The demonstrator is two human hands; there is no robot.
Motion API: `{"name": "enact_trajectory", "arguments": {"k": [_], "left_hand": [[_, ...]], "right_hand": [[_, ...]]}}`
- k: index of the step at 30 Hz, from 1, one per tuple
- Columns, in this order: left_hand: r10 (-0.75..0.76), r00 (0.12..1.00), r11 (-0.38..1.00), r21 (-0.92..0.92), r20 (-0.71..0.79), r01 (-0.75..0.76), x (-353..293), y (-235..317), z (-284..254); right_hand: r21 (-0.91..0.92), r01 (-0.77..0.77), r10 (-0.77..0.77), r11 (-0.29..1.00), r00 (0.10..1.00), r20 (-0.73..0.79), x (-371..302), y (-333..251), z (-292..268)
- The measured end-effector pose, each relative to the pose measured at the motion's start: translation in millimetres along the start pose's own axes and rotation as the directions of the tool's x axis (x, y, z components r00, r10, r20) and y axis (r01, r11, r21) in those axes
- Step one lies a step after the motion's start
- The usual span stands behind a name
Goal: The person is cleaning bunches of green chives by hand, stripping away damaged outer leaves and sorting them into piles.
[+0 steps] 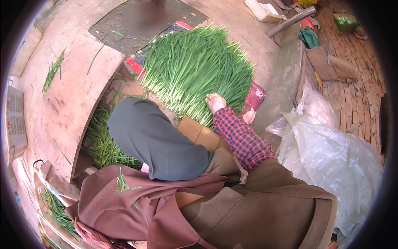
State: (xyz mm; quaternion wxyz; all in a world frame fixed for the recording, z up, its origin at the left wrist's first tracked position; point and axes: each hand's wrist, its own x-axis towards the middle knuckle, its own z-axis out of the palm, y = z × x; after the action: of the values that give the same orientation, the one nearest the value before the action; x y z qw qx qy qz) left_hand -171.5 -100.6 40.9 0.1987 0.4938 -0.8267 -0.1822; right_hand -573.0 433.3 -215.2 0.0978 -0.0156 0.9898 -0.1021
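Observation:
A large heap of long green garlic chives (199,66) lies spread on the ground in front of me, pale stem ends toward my knees. At the heap's near right edge, my right hand (215,102) reaches down with its fingers curled in on the chives' stems. A red and navy checked sleeve covers that forearm. My left hand is not seen; only part of a checked sleeve (93,236) shows at the lower left. Under the heap a red and dark printed sheet (253,99) sticks out at the sides. Loose chive bits (123,184) lie on my brown-red apron (112,203).
A low wooden board table (74,95) stands to the left, a few chives on it, more chives (103,139) beneath. A pale plastic crate (15,120) is farther left. Clear plastic sheeting (327,157) bulges on the right, beside a concrete ledge (277,79) and brick paving (352,91).

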Motion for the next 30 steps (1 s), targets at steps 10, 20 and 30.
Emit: {"name": "enact_trajectory", "arguments": {"k": [10,20,30], "left_hand": [[0.015,1.000,0.999,0.037,0.017,-0.016,2,0,-2],[0.024,1.000,0.999,0.034,0.020,-0.025,5,-3,0],[0.020,1.000,1.000,0.024,0.020,-0.020,5,-2,7]], "right_hand": [[-0.033,-0.027,0.027,0.999,1.000,0.010,12,9,12],[0.092,-0.183,0.158,0.979,0.960,0.233,23,6,-4],[-0.356,0.290,-0.138,0.888,0.908,0.395,72,68,67]]}}
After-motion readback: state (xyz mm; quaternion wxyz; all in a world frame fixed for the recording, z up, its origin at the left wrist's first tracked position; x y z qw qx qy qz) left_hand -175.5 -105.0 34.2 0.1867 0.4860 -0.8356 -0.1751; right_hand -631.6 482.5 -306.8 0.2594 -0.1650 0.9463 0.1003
